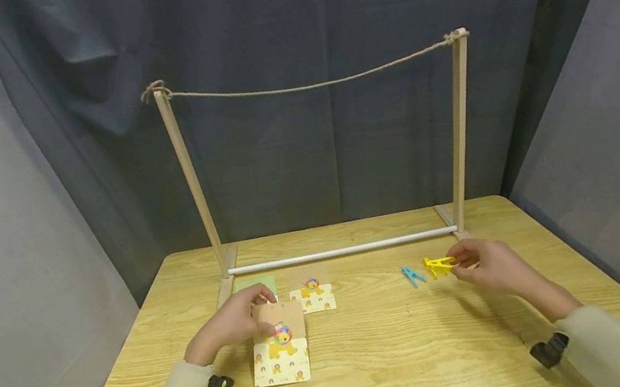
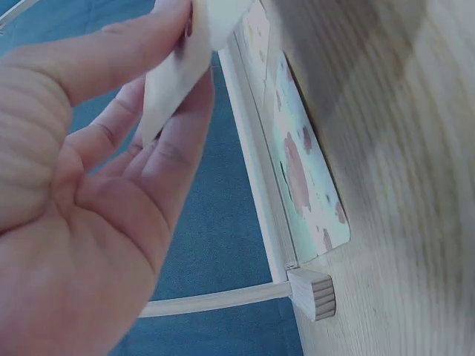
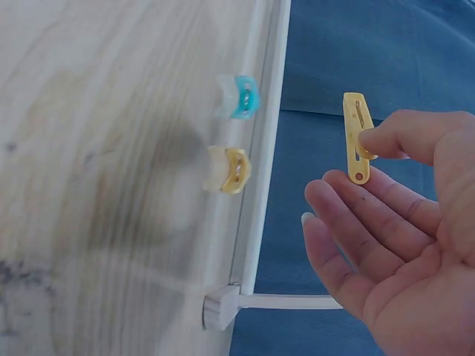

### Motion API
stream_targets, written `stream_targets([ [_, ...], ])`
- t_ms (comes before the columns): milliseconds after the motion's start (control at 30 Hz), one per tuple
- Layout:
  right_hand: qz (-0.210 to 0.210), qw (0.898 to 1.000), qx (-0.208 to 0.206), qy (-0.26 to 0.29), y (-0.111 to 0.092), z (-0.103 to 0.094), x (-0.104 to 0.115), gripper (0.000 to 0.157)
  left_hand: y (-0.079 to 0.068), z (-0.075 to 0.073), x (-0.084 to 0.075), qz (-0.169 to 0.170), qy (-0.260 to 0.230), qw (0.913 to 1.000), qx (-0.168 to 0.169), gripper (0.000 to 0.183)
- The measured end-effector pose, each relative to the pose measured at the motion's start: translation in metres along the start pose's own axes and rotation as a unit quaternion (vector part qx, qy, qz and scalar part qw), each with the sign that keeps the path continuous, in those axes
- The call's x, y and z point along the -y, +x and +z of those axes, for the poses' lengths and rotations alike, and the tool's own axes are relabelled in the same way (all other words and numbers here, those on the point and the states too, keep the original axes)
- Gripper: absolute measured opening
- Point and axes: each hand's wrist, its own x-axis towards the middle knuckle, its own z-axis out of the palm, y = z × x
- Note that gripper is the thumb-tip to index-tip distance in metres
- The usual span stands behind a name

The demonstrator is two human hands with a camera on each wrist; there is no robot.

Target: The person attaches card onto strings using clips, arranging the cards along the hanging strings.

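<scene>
My left hand [image 1: 237, 319] pinches a card [image 1: 281, 359] near its top; the card has a tan upper part and a cream lower part printed with a yellow cartoon animal. Between thumb and fingers of my right hand [image 1: 492, 265] is a yellow clothespin [image 3: 355, 133], raised off the table. A second yellow clothespin [image 3: 236, 172] stands on the table close by, beside a blue clothespin [image 1: 413, 276]. Behind the held card lie a similar printed card [image 1: 313, 292] and a green-topped card [image 1: 260, 285], the latter partly covered by my left hand.
A wooden frame with two posts [image 1: 191, 177] stands at the back of the table [image 1: 378, 342]. A twine line [image 1: 301, 87] sags between the post tops, and a white bar [image 1: 348, 250] joins the feet. Dark curtain [image 1: 283, 171] hangs behind; grey panels flank both sides.
</scene>
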Motion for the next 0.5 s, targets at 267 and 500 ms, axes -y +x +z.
stream_targets([
  [267,-0.009,1.000,-0.017,0.010,0.004,-0.004,0.010,0.028,0.002,-0.003,0.000,-0.004,-0.034,0.9994,0.008,0.048],
  [500,0.006,0.999,-0.024,0.024,0.009,-0.006,0.014,0.027,0.005,-0.006,-0.001,0.000,-0.032,0.9995,-0.007,0.045],
])
